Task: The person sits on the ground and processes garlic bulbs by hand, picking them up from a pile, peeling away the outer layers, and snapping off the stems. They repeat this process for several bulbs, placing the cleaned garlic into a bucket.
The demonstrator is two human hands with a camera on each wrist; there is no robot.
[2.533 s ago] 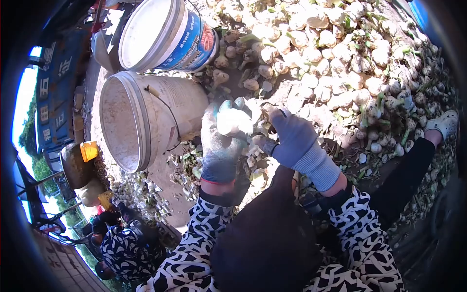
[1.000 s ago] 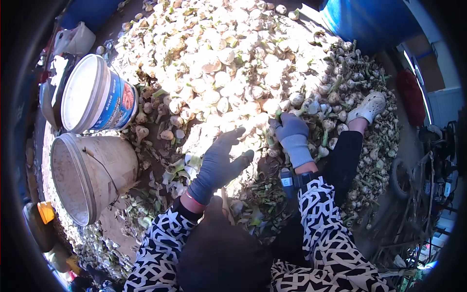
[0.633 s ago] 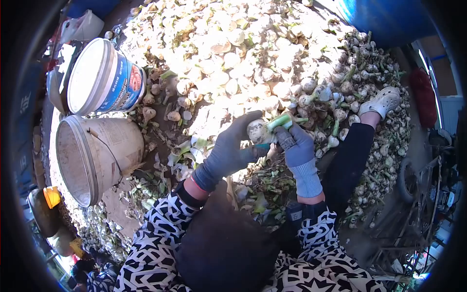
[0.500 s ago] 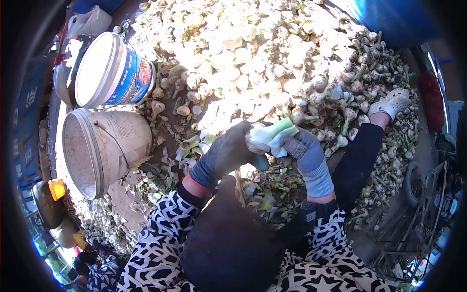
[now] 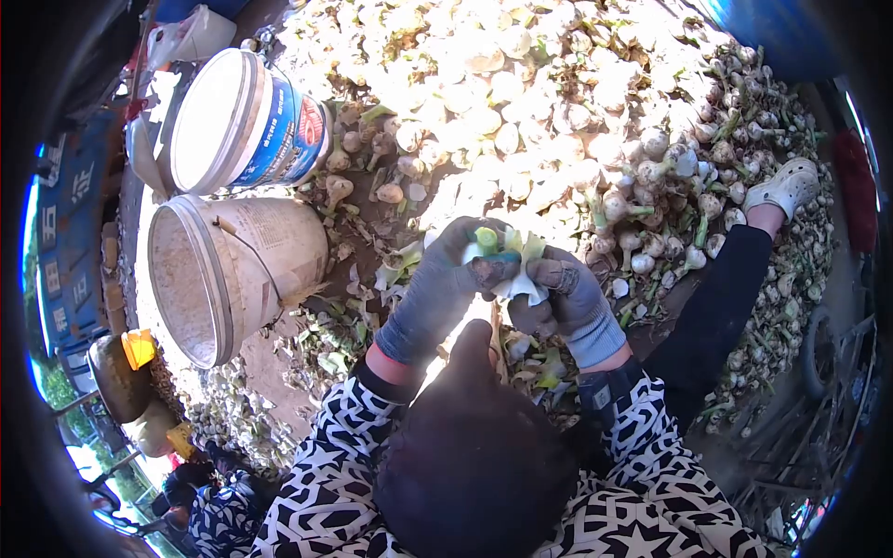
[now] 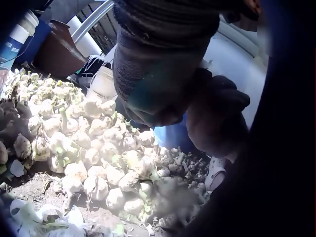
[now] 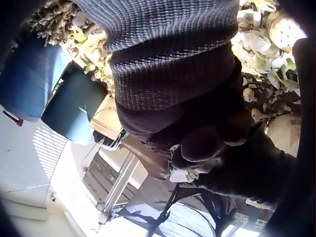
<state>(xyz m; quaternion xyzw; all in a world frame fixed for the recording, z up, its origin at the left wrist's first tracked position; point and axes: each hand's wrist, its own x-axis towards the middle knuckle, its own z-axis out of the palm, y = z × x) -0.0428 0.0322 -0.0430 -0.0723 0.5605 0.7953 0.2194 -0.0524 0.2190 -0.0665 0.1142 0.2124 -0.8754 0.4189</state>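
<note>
In the head view, my gloved left hand [image 5: 446, 274] grips a garlic bulb whose cut green stem [image 5: 486, 239] points up between the fingers. Most of the bulb is hidden by that hand. Beside it, my gloved right hand [image 5: 575, 296] pinches pale outer garlic skin [image 5: 526, 286], which hangs loose from the stem side. Both hands work close together above a litter of peelings. In the left wrist view, the left hand [image 6: 158, 79] is dark and shaded. The right wrist view has the right hand [image 7: 182, 113] with a scrap of white skin [image 7: 180, 175] at its fingertips.
A large heap of garlic [image 5: 558, 112] spreads ahead. At left, an open whitish bucket [image 5: 270, 246] lies tipped beside a blue-labelled bucket [image 5: 279, 130]. A foot in a pale clog [image 5: 791, 191] rests at right. Another person [image 5: 219, 507] is at lower left.
Both hands first came apart, the left without its earlier white bulb; the right reached to the heap. Then they met on a green-stemmed bulb, whose skin now hangs peeled back.
</note>
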